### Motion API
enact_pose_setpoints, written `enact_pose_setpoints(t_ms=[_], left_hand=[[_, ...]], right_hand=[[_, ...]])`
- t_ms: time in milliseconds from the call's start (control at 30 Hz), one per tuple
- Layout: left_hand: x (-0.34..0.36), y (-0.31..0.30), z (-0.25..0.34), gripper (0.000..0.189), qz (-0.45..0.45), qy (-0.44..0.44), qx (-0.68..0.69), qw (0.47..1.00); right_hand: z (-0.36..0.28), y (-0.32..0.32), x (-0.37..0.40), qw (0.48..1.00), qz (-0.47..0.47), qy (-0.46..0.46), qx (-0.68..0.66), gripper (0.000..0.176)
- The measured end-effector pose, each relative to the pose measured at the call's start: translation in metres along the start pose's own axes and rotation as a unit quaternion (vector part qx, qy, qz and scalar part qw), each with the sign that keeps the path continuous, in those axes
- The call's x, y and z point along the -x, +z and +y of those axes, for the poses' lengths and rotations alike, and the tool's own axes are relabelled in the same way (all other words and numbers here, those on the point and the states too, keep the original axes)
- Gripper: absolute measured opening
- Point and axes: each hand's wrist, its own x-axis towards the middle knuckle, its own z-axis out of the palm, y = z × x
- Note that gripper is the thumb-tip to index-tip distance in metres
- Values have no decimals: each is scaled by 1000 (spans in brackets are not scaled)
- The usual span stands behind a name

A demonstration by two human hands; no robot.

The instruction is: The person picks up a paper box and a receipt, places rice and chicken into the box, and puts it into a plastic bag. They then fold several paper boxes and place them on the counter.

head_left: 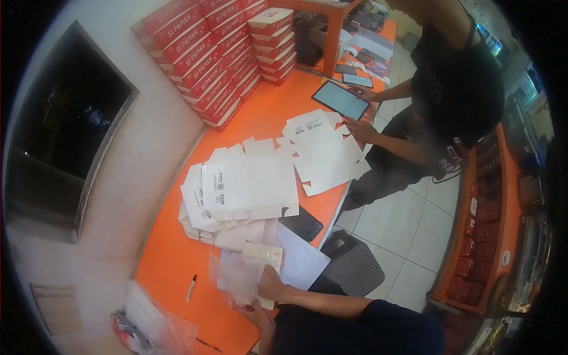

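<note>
Near the bottom of the head view, my left hand [257, 316] is closed on the lower edge of a clear plastic bag [239, 277]. My right hand [273, 285] comes in from the right with curled fingers at the bag's right side, partly hidden by it. Just past the bag, a cream-coloured flat stack [263, 254] lies beside a white sheet [302, 257]. A pile of unfolded white box blanks [251, 183] with printed logos rises beyond it. A dark phone [300, 223] sits at the right of the pile.
Stacked red-and-white boxes [201, 59] stand against the wall at the back of the orange table [171, 254]. Across it, a person in black [455, 77] touches a tablet [340, 99]. A marker [191, 288] and plastic packaging [157, 322] lie at left; a grey stool [355, 266] stands right.
</note>
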Motion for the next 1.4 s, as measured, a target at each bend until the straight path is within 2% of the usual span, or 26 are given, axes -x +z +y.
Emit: enact_pose_setpoints(t_ms=[100, 167, 267, 367, 467, 500, 533, 567, 600, 667, 700, 733, 800, 867, 900, 1000, 1100, 1200, 1267, 1333, 1400], left_hand=[[-16, -24, -10, 52, -73, -32, 5, 997], [-30, -39, 8, 50, -135, -134, 103, 976], [-78, -77, 18, 47, -232, -141, 137, 953], [-84, -35, 75, 44, -261, -149, 146, 943], [-59, 30, 140, 42, -303, -195, 125, 924], [-55, 39, 147, 41, -320, -212, 115, 916], [-73, 32, 143, 41, -385, -226, -9, 895], [-108, 19, 135, 41, -442, -236, -135, 855], [-126, 11, 129, 42, -491, -242, -257, 796], [-123, 6, 123, 43, -501, -132, -316, 795], [-119, 3, 119, 43, -501, -76, -345, 790], [-114, -3, 114, 43, -471, -32, -349, 809], [-104, -10, 99, 42, -374, 11, -310, 874], [-93, -10, 78, 42, -260, 53, -253, 930], [-87, -8, 64, 42, -205, 72, -225, 950], [-66, 0, 19, 41, -70, 92, -149, 982], [-47, 2, -8, 40, -6, 44, -61, 997], [-37, -14, -25, 40, -13, -35, 53, 998], [-40, -34, -26, 39, -47, -89, 123, 987], [-52, -49, -17, 39, -94, -120, 171, 973], [-78, -59, -5, 39, -162, -114, 140, 970]], right_hand=[[29, 5, -2, 992, -48, -117, 32, 15], [45, 8, -2, 978, -71, -196, 24, 16], [20, -17, -11, 954, -131, -262, -66, 17], [-5, -21, -10, 919, -201, -305, -145, 17], [-16, -16, -1, 882, -309, -336, -113, 17], [-43, -36, -5, 867, -364, -326, -99, 16], [-57, -47, -7, 849, -416, -313, -85, 16], [-57, -39, -6, 831, -460, -309, -43, 15], [-58, -41, -8, 827, -464, -313, -45, 13], [-62, -47, -14, 819, -472, -321, -50, 12], [-53, -41, -13, 844, -416, -322, -103, 11], [-33, -30, -10, 863, -358, -321, -155, 11], [2, -13, -9, 898, -314, -266, -152, 11], [26, -1, -11, 925, -341, -161, -45, 14], [-18, -38, -25, 940, -329, -81, -25, 21], [7, -20, -5, 991, -91, -68, -67, 28], [-26, -45, -6, 998, 6, -1, -66, 30], [-16, -38, -2, 998, -40, 16, -46, 33], [31, -13, 12, 994, -101, -51, -10, 31], [41, -17, 15, 979, -170, -112, 1, 28], [16, -55, -2, 955, -246, -166, -12, 24]])
